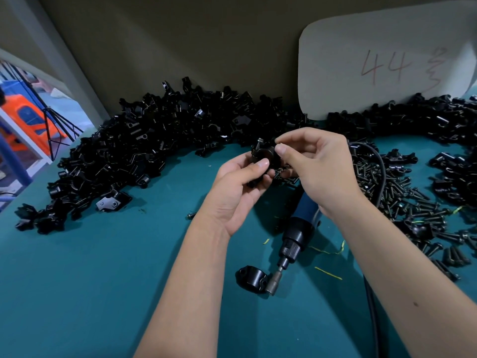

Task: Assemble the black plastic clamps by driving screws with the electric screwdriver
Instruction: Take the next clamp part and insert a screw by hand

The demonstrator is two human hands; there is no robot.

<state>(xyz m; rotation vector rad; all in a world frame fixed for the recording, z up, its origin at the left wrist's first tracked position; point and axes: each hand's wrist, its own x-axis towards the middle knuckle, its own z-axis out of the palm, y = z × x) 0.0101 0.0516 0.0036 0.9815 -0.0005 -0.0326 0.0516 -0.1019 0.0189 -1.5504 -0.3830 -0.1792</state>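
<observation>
At the centre of the view, the left hand (238, 187) grips a black plastic clamp (263, 153), thumb across its near face and fingers curled behind it. A screw (259, 143) stands tilted out of the clamp's upper left corner. The right hand (313, 166) meets the clamp from three o'clock, thumb and forefinger pinched together just beside its top right edge; whatever small part sits between the fingertips is too tiny to make out.

Below the hands, toward six o'clock, the electric screwdriver (300, 228) lies on the teal worktop (103, 280), blue body under the right wrist, black chuck and bit pointing down toward the viewer. Its bit tip touches a second clamp (251, 276) lying alone on the worktop. A black cable (379, 171) loops away from the tool toward two o'clock.

A large heap of clamp halves (144, 140) runs from nine o'clock round to twelve along the back wall, and another heap of clamps (438, 120) fills the two o'clock corner. Loose black screws (402, 200) are scattered at three o'clock, just right of the right forearm. One stray screw (190, 215) lies near the left wrist.

At one o'clock a pale card (374, 68) leans against the wall, hand-marked "44" in red, followed by a scrawled character that cannot be read.
</observation>
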